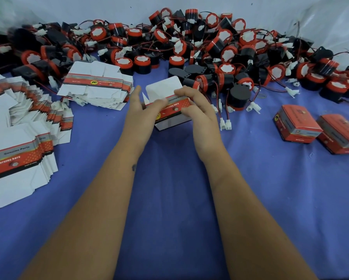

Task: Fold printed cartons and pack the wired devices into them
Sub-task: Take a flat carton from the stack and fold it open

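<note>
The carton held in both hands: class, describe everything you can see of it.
The red-printed white cardboard carton is partly folded, its white top flap standing open. A red band with dark lettering and a yellow emblem runs across its front; the lower panel is plain white. It sits above the blue cloth, pinched by the left hand and the right hand.

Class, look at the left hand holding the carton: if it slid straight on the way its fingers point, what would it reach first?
Probably the stack of flat cartons, whose near right corner lies just beyond the left hand's fingertips. Farther on is the pile of wired devices. Depth is hard to judge from one view.
</note>
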{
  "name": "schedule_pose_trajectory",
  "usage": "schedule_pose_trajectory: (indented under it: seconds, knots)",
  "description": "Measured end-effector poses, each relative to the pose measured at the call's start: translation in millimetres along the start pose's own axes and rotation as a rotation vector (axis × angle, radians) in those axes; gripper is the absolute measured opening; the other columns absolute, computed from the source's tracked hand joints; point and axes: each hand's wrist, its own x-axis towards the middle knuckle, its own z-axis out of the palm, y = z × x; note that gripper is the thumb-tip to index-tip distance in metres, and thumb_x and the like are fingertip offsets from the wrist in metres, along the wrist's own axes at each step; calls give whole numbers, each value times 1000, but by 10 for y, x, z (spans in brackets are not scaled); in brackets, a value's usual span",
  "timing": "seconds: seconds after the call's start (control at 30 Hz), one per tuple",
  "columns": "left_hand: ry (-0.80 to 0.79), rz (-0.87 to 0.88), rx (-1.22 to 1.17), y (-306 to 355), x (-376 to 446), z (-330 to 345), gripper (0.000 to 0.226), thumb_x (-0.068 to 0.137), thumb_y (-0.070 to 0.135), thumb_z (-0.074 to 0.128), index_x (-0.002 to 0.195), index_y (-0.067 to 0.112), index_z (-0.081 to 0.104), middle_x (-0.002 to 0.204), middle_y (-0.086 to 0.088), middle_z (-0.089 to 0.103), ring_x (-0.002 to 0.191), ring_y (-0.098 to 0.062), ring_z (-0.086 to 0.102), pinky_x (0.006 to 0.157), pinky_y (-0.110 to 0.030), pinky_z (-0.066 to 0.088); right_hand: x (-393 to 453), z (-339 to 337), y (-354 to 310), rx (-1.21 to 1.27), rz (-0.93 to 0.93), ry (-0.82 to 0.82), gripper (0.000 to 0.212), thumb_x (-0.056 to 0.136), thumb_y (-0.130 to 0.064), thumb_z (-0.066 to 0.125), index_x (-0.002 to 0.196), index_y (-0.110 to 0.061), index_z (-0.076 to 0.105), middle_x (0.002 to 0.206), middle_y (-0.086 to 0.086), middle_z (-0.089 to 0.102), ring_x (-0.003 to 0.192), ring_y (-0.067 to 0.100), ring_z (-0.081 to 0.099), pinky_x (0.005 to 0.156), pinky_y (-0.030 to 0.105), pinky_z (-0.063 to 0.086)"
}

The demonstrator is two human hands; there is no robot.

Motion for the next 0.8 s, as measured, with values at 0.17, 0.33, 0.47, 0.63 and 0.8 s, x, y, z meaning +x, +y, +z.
schedule_pose_trajectory:
  seconds: [0.17,0.33,0.47,0.63,0.8]
  knots:
    - [216,184,37,-7,1,-39,69,80,23,79,140,26,44,119,15,58,105,6,58,88,-20,54,70,-129,96,-401,38,133,48,99,-18,47,146,-24,42,146,-7,45,136,10,39,114,34,33]
    - [317,265,92,-32,39,-68,84,79,14,78,148,26,31,144,7,47,131,-10,49,105,-34,48,119,-241,172,-834,134,229,46,94,-21,48,140,-19,50,140,4,49,131,24,38,109,38,32]
    - [294,148,182,-51,86,-48,94,76,22,82,151,19,25,138,2,54,125,-16,54,102,-38,50,80,-178,196,-1077,114,36,45,96,-23,47,140,-17,49,140,6,48,132,26,35,113,38,25]
    - [312,146,304,-54,85,-16,76,73,36,85,134,14,47,129,1,57,120,-19,54,98,-40,50,200,-108,66,-1206,223,-11,43,93,-24,47,134,-11,45,129,9,52,121,31,46,97,42,34]
    - [320,141,304,-48,91,0,65,74,39,84,125,16,49,121,3,57,112,-18,55,93,-40,52,589,-114,-20,-982,172,35,63,90,-15,51,148,-12,26,132,16,46,111,37,51,86,47,47]
